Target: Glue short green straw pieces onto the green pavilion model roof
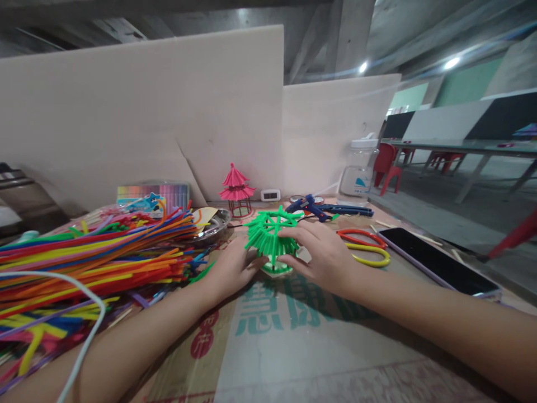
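Observation:
A green pipe-cleaner model [268, 232], shaped like a small roofed pavilion, stands on the cardboard sheet [293, 336]. My left hand [229, 268] rests against its left side, fingers curled onto the green strands. My right hand [319, 249] lies over its right side, thumb and fingers closed on the roof's edge. Both hands grip the model. Its base is partly hidden behind my fingers.
A big heap of coloured pipe cleaners [84, 252] fills the left. A pink pavilion model [236, 190], a blue glue gun [323, 209], red and yellow scissors [364, 246], a phone [436, 260], a metal dish [212, 224] and a water jug [358, 168] stand around.

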Demonstrator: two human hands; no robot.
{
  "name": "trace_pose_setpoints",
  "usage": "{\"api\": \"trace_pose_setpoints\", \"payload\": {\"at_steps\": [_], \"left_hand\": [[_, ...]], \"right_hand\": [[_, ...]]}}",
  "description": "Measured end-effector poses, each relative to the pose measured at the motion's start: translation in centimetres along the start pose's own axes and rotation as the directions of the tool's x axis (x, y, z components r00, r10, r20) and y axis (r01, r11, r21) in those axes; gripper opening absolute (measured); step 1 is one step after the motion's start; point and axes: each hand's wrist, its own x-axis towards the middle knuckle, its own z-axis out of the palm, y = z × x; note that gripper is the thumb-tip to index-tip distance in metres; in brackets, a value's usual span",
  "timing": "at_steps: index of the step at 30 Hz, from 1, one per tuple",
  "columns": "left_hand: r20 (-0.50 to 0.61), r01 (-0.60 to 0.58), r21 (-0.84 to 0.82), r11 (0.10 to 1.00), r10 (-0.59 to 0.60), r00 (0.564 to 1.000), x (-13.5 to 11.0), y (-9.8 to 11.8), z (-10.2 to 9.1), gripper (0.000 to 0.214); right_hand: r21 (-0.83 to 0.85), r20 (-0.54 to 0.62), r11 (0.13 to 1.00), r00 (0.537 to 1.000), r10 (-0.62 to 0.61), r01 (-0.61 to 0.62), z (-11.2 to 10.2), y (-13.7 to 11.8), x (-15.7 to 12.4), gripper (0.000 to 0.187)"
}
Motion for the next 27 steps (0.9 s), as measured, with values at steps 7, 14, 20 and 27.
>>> {"api": "trace_pose_setpoints", "payload": {"at_steps": [7, 14, 20, 27], "left_hand": [[0.004, -0.022, 0.004, 1.0, 0.022, 1.0, 0.0, -0.2, 0.0, 0.029], [0.024, 0.014, -0.021, 1.0, -0.014, 1.0, -0.1, -0.1, 0.0, 0.026], [0.037, 0.074, 0.059, 0.995, -0.077, 0.996, 0.0, 0.5, -0.4, 0.026], [0.004, 0.063, 0.03, 0.998, -0.063, 0.998, -0.1, 0.1, -0.1, 0.028]], "right_hand": [[0.004, 0.012, 1.0, 1.0, -0.01, 0.01, 0.1, 0.4, -0.2, 0.025], [0.034, -0.018, 0.999, 0.999, -0.027, 0.027, 0.3, 0.7, -0.4, 0.036], [0.044, -0.052, 0.997, 0.997, -0.057, 0.059, 0.4, 1.2, -0.7, 0.018], [0.021, -0.025, 0.999, 0.998, -0.049, 0.05, 0.5, 1.4, -0.7, 0.017]]}}
